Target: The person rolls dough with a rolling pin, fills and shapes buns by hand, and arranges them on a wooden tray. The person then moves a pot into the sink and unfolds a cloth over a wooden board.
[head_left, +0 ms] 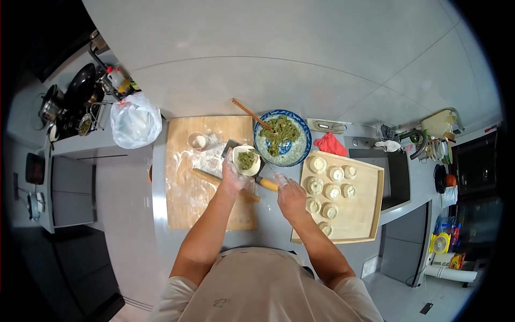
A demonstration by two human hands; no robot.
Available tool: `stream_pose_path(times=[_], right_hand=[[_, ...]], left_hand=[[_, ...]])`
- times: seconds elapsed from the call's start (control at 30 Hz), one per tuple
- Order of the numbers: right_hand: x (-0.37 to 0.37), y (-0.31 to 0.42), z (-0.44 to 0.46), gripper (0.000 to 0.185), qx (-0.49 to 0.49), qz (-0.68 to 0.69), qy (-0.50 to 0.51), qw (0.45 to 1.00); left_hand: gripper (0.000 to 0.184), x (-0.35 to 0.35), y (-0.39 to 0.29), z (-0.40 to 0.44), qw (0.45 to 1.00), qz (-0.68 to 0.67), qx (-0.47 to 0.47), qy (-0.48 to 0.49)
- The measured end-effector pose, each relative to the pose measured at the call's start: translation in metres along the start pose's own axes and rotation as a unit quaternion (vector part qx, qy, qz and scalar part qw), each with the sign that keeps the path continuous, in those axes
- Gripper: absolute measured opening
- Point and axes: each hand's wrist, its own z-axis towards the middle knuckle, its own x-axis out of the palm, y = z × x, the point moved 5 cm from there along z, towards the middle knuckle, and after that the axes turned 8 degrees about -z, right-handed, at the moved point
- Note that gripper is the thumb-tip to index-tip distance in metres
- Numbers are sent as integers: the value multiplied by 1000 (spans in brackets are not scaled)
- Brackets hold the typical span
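My left hand [232, 174] is cupped under a round dough wrapper [256, 165] and holds it above the counter. A mound of green filling [247, 159] sits in the middle of that wrapper. My right hand [291, 197] is closed at the tray's left edge, its fingers around something thin that I cannot make out. Between the hands lies a cleaver with a yellow handle [267, 184], its blade partly hidden by my left hand and the wrapper. A patterned blue bowl [294, 156] behind them contains more filling, with wooden chopsticks [248, 111] leaning on its rim.
At left, a floured wooden board [182, 212] bears a rolling pin [206, 176] and a small bowl [198, 141]. At right, a wooden tray [365, 214] carries several filled buns [332, 191]. A red cloth [330, 144] lies behind it, near the sink [397, 177]. A plastic bag [135, 121] stands far left.
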Motion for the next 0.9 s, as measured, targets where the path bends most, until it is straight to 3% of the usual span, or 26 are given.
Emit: stream_pose_path(times=[0.17,0.43,0.5,0.63,0.77,0.9], right_hand=[[3,10,-5,43,20,-9,19,1000],[-5,2,-11,43,-12,-45,11,999],[1,-26,-13,39,99,-40,50,993],[28,-74,-23,30,173,-43,68,982],[49,-95,-26,28,164,-48,67,983],[68,-94,-29,35,128,-66,126,982]], left_hand=[[55,19,9,-4,998,-48,-8,33],[50,10,19,-2,999,-32,-8,-21],[50,-11,19,9,999,-31,-7,-8],[48,-28,27,17,1000,-10,-11,-5],[45,-39,34,29,999,-2,-34,-34],[46,-34,40,30,996,-8,-52,-67]])
